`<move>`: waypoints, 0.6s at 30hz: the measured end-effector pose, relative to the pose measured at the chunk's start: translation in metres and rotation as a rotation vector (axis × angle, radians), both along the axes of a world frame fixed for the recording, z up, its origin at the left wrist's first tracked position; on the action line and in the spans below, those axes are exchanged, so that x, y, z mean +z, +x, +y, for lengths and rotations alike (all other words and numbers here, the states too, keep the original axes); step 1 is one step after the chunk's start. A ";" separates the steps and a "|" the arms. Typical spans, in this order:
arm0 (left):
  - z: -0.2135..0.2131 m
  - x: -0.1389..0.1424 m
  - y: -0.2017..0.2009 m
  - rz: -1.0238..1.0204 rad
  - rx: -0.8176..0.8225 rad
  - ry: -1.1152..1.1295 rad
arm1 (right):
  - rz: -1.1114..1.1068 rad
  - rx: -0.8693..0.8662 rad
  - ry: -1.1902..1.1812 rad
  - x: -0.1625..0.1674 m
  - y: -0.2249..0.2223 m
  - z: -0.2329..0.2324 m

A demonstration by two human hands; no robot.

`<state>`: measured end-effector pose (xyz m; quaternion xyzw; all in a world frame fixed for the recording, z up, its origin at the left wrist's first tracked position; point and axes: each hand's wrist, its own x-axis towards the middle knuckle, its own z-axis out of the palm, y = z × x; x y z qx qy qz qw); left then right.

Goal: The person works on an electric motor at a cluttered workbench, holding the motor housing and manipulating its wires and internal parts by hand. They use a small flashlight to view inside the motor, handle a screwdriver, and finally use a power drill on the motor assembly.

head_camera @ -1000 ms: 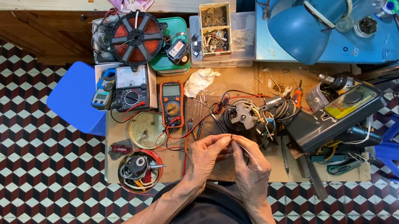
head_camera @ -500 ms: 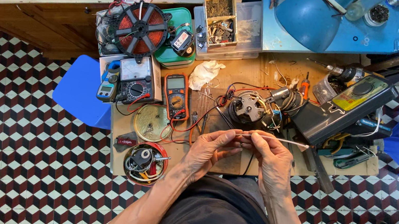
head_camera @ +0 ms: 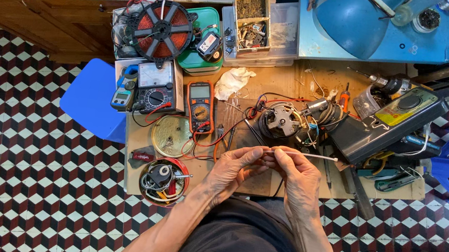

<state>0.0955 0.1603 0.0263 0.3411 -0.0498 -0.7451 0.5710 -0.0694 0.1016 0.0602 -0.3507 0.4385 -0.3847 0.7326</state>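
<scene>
Over the near edge of the table, left hand and right hand pinched a thin white tube, lying left-right, its free end pointing right toward the dark case.

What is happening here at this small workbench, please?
A person sits at a cluttered wooden bench and holds a thin white strip between both hands. The left hand and right hand pinch it just above the lap. A small motor with loose wires lies right behind, beside an orange multimeter.
</scene>
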 end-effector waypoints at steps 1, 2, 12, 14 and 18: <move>0.001 -0.002 -0.001 -0.022 0.005 -0.005 | 0.014 -0.002 -0.005 0.000 0.001 0.001; 0.001 -0.004 -0.001 -0.043 0.011 -0.009 | 0.028 -0.002 -0.010 0.001 0.002 0.002; 0.000 -0.011 -0.008 -0.358 0.031 -0.015 | 0.013 -0.036 0.014 -0.008 -0.001 0.005; -0.001 -0.012 -0.009 -0.363 0.034 -0.007 | 0.025 -0.051 0.008 -0.009 0.000 0.007; -0.001 -0.010 -0.012 -0.390 0.042 -0.006 | 0.056 -0.093 -0.016 -0.008 0.001 0.008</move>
